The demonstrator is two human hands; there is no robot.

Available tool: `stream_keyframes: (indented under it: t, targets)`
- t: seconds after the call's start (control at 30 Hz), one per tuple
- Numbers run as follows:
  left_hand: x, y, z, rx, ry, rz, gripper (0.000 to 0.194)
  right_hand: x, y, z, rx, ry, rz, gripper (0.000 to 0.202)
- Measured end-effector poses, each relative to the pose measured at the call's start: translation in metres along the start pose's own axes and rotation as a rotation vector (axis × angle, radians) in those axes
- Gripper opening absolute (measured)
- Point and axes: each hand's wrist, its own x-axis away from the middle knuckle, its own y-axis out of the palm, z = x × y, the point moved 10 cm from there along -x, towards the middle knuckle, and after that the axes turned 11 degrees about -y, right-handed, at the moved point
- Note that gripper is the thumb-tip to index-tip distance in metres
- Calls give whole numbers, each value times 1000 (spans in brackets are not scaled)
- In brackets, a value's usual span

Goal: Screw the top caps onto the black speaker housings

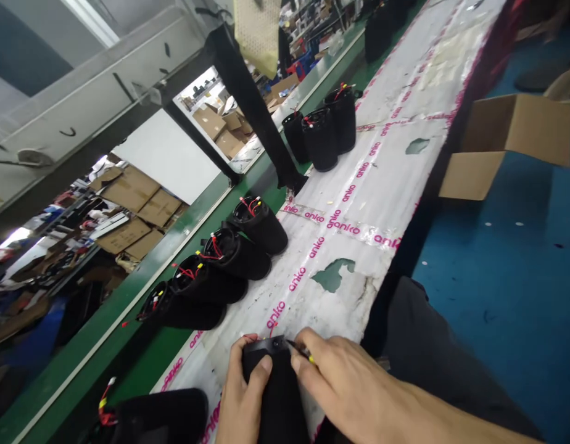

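A black cylindrical housing (280, 394) lies near the bottom of the view, its rim end pointing away from me. My left hand (245, 388) is closed around its left side, the thumb pressed on top near the rim. A short red wire shows just beyond that rim. At the rim's right side, my right hand (331, 376) pinches a thin dark pointed tool (301, 351) with a bit of yellow on it. The tool's tip meets the rim; its exact kind is hidden by the fingers. Another black housing (165, 410) with red wires lies to the left.
Several black housings (239, 253) with red and yellow-tipped wires line the bench's left side; three more (322, 135) stand farther off. White sheeting with pink-lettered tape (331, 216) covers the bench. An open cardboard box (479, 129) is right of it. A dark post (257, 111) rises at the left edge.
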Motion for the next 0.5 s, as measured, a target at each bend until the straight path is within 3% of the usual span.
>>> stream_keyframes:
  t: [0.13,0.27,0.5]
  targets:
    - [-3,-4,-8,77,30,21,62,-4,16,-1,39,-62,-103,22]
    - [-3,-3,-11,100,30,59,63,-11,24,-3,167,-120,-50,23]
    - [3,-2,-3,74,59,73,56,-21,32,-25,489,-400,-74,20]
